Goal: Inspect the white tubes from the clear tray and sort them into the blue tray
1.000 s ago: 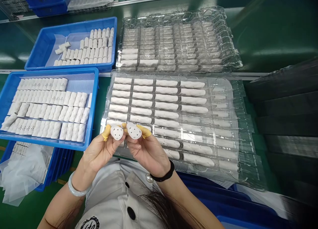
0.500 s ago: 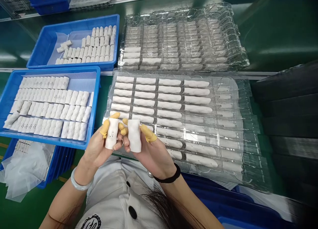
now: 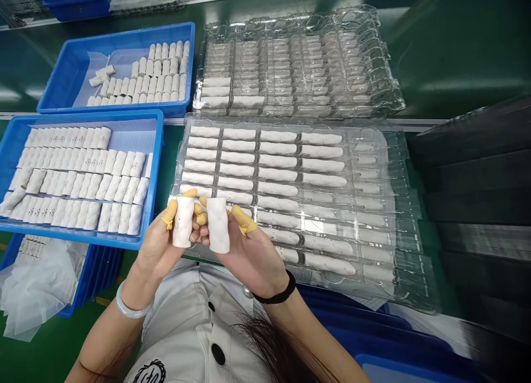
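Observation:
Pinched upright in my left hand (image 3: 160, 247) is a white wavy-sided cylinder (image 3: 183, 225) with small dark marks near its left side. My right hand (image 3: 255, 255) holds a second white wavy cylinder (image 3: 218, 228) beside it, its visible side plain; fingers behind it are partly hidden. A narrow gap separates the two pieces. Yellow finger covers are on the thumbs and some fingertips. Both hands are over the near left edge of a clear plastic tray (image 3: 369, 129), whose slots hold rows of similar white pieces lying down.
To the left, a blue bin (image 3: 160, 145) holds rows of white cylinders, some marked. Behind it, another blue bin (image 3: 53, 84) contains more. A clear blister tray (image 3: 385, 84) with a few white pieces lies at the back. Dark stacked trays (image 3: 477, 195) stand at the right.
The left cylinder has turned a little, its dark marks shifting toward its left edge. The right cylinder has turned or tilted slightly. The whole view has shifted a little.

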